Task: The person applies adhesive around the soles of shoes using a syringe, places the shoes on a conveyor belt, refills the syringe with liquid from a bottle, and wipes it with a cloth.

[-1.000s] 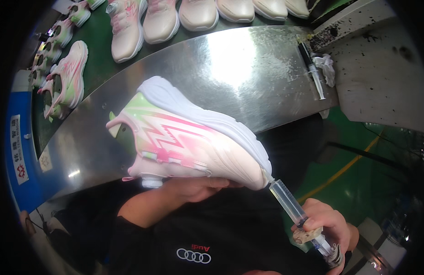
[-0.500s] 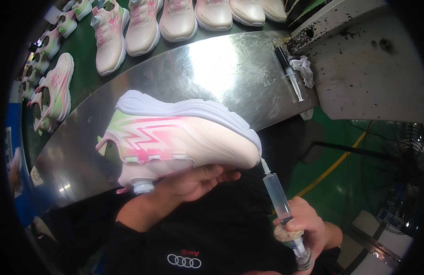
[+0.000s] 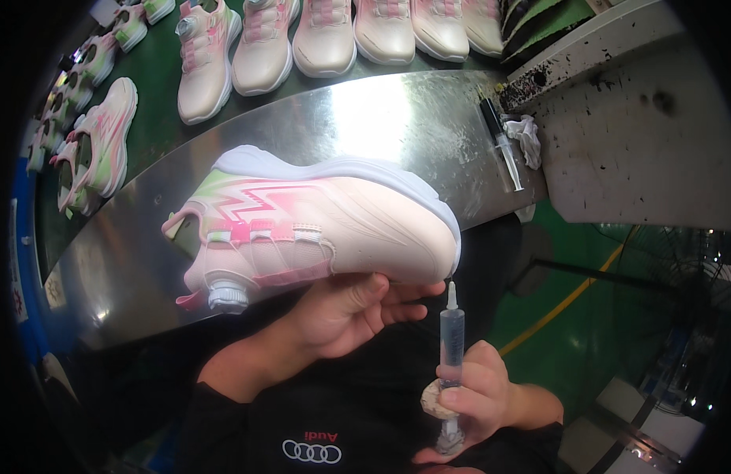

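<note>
A pink, cream and green sneaker (image 3: pixel 349 225) lies on its side in the air, its white sole turned away and its toe to the right. From below, my left hand (image 3: pixel 345 316) grips it near the forefoot, fingers partly hidden behind the upper. A white dial (image 3: pixel 228 295) sits on the shoe's near side. In my right hand (image 3: pixel 480 391), fingers wrap round a clear syringe (image 3: pixel 452 336) part filled with liquid. The syringe stands nearly upright, its fine tip at the shoe's toe edge, where upper and sole meet; whether it touches I cannot tell. Whitish material is wrapped round its lower end.
A curved metal table (image 3: pixel 144 292) lies beneath the shoe. Beyond it, several similar sneakers (image 3: pixel 326 47) line a green belt, with another sneaker (image 3: pixel 105 150) at the left. A dark-filled syringe (image 3: pixel 499 142) and a crumpled white tissue (image 3: pixel 525 141) rest by a grey machine panel (image 3: pixel 642 134).
The syringe has swung from slanted to nearly upright, and my right hand has moved left. The shoe has tipped slightly, showing more of its upper and less of its sole.
</note>
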Demonstrator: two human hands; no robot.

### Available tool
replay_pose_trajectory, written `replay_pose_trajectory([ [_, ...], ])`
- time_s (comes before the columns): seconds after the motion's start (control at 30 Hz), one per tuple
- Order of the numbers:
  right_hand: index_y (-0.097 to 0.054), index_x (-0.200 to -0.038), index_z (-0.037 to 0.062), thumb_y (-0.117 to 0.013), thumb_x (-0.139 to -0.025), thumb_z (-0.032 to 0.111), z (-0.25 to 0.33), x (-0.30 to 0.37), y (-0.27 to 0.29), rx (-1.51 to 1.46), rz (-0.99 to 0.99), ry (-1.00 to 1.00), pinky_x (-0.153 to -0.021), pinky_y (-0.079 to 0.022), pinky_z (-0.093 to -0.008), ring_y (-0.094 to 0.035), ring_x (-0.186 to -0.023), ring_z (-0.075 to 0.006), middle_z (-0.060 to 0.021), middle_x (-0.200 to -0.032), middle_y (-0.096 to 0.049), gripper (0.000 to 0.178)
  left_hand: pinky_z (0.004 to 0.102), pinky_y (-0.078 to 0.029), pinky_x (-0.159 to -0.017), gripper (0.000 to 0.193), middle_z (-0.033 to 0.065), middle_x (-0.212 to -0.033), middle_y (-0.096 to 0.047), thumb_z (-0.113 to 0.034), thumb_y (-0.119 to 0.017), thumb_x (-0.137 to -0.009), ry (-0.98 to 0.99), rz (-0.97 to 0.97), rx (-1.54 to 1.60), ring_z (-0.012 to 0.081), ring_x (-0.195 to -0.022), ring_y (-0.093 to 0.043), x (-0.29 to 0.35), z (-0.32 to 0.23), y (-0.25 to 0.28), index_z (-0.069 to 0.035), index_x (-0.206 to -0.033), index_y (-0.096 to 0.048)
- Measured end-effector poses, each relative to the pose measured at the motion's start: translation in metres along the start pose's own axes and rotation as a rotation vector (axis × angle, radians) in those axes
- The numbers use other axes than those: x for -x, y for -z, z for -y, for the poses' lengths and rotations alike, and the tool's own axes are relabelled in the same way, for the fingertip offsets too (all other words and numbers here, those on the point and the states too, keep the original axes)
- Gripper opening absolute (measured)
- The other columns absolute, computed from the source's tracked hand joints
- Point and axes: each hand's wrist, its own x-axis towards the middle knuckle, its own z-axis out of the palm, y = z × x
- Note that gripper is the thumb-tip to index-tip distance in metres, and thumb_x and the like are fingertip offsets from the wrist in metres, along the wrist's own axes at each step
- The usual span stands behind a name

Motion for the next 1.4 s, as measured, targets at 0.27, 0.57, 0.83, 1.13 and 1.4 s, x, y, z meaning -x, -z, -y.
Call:
replay_pose_trajectory([
  [0.27, -0.053, -0.113, 0.0092, -0.073, -0.068, 0.047, -0.006, 0.006, -0.015, 0.233, -0.004, 0.109, -0.054, -0.033, -0.0285, -0.046, -0.066, -0.0181, -0.0091, -0.096, -0.057, 0.063, 0.0384, -0.046, -0.094, 0.041, 0.0125, -0.127, -0.052, -0.025, -0.052, -0.093, -0.024, 0.006, 0.020, 0.0262, -0.120, -0.050, 0.008, 0.001, -0.004, -0.006, -0.129, -0.045],
  [0.57, -0.051, -0.115, 0.0096, -0.073, -0.070, 0.046, -0.007, 0.006, -0.018, 0.339, 0.026, 0.167, -0.055, -0.035, -0.0278, -0.046, -0.067, -0.0184, -0.0100, -0.097, -0.057, 0.062, 0.0389, -0.047, -0.093, 0.040, 0.0118, -0.126, -0.053, -0.025, -0.052, -0.093, -0.035, 0.003, 0.039, 0.0256, -0.118, -0.051, 0.011, 0.001, -0.008, -0.006, -0.128, -0.045],
  [0.83, -0.052, -0.113, 0.0096, -0.076, -0.063, 0.048, -0.005, 0.004, -0.018, 0.335, 0.048, 0.138, -0.056, -0.037, -0.0293, -0.046, -0.069, -0.0199, -0.0109, -0.098, -0.057, 0.068, 0.0390, -0.048, -0.091, 0.037, 0.0125, -0.124, -0.054, -0.023, -0.051, -0.094, -0.042, -0.054, 0.041, 0.0259, -0.117, -0.052, 0.014, -0.004, -0.011, -0.006, -0.127, -0.046],
  [1.13, -0.039, -0.120, 0.0002, -0.076, -0.061, 0.053, -0.040, 0.000, 0.006, 0.447, -0.028, 0.218, -0.067, -0.036, -0.0381, -0.048, -0.079, -0.0252, -0.0142, -0.099, -0.051, 0.088, 0.0446, -0.035, -0.104, 0.060, 0.0135, -0.131, -0.047, -0.007, -0.061, -0.082, -0.040, -0.264, 0.028, 0.0269, -0.123, -0.046, 0.104, -0.006, -0.005, -0.003, -0.135, -0.035],
  [1.4, -0.040, -0.120, 0.0013, -0.078, -0.059, 0.040, -0.114, -0.052, -0.014, 0.415, -0.016, 0.123, -0.074, -0.037, -0.0404, -0.045, -0.083, -0.0303, -0.0145, -0.098, -0.049, 0.082, 0.0396, -0.039, -0.102, 0.081, 0.0208, -0.130, -0.046, -0.016, -0.069, -0.070, -0.352, -0.617, -0.323, 0.0292, -0.117, -0.050, 0.176, -0.038, -0.008, 0.006, -0.136, -0.027],
])
